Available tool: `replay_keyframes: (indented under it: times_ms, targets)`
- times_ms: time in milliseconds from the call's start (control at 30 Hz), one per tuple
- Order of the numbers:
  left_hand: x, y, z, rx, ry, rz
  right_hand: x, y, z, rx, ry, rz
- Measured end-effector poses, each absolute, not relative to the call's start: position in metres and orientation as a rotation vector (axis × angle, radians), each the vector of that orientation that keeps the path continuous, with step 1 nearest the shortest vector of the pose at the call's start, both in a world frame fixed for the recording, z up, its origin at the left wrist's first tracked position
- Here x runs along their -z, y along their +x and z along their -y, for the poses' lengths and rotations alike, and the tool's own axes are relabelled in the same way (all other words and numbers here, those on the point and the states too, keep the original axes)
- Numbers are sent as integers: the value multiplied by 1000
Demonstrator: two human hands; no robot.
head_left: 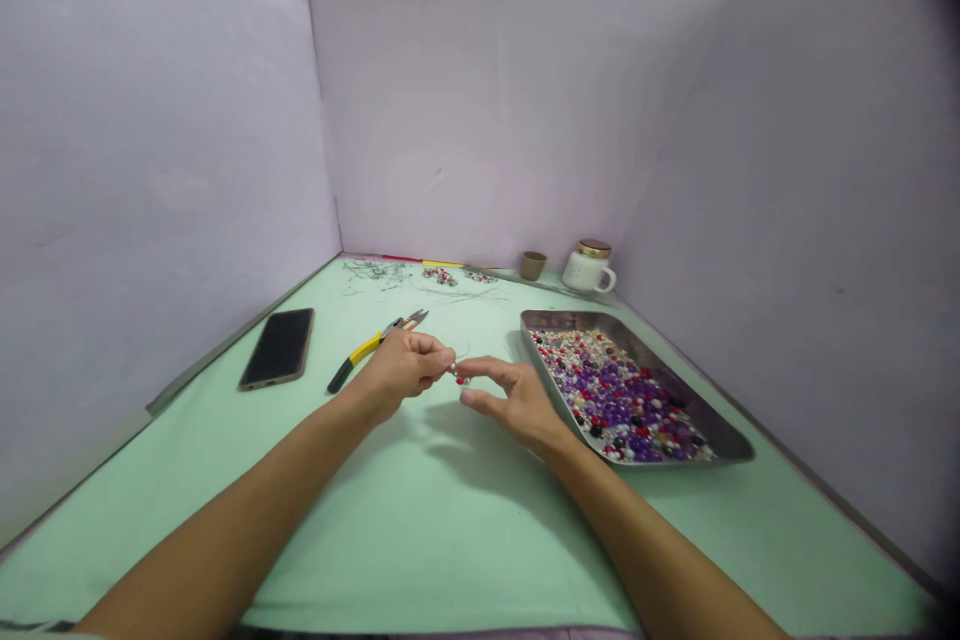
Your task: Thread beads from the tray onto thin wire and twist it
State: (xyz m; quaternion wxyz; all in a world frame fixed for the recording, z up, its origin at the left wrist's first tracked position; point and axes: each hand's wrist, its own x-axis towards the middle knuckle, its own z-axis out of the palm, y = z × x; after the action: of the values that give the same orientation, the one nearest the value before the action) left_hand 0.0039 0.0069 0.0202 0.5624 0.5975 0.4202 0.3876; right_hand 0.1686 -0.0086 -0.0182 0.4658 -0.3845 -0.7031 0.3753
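Note:
My left hand (409,365) pinches a small beaded wire piece (460,380) between thumb and fingertips. White beads and a red one show on it, and a thin wire seems to rise above the fingers. Close on its right is my right hand (514,400), thumb and index finger apart on either side of the beads. The index tip is at or very near them; whether it touches I cannot tell. Just behind my left hand lie yellow-and-black handled pliers (365,350) and a cutting tool with pointed blades (415,318), partly overlapping.
A metal tray (709,410) of mixed purple, red, white and black beads stands at right. At left lies a phone (279,348). Along the back are wire pieces (379,270), beaded pieces (440,276), a small brown cup (533,266) and a lidded white mug (587,270). Pale partitions (517,110) enclose the table.

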Motion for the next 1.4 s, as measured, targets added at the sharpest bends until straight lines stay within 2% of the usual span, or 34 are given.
replay_keyframes:
  times_ms: [333, 500, 833, 1067, 1400]
  targets:
    - [-19, 11, 1, -917, 1658, -1301, 24, 158, 11, -1060, -1043, 1432]
    - [-23, 8, 2, -827, 1741, -1215, 24, 160, 10, -1083, -1021, 1368]
    - [-14, 10, 1, -889, 1979, -1274, 18, 157, 15, -970, -1125, 1398]
    - [-18, 9, 2, -809, 2056, -1181, 26, 154, 13, -916, -1030, 1360]
    - [-20, 8, -2, -933, 1851, -1210, 27, 153, 9, -1131, -1068, 1228]
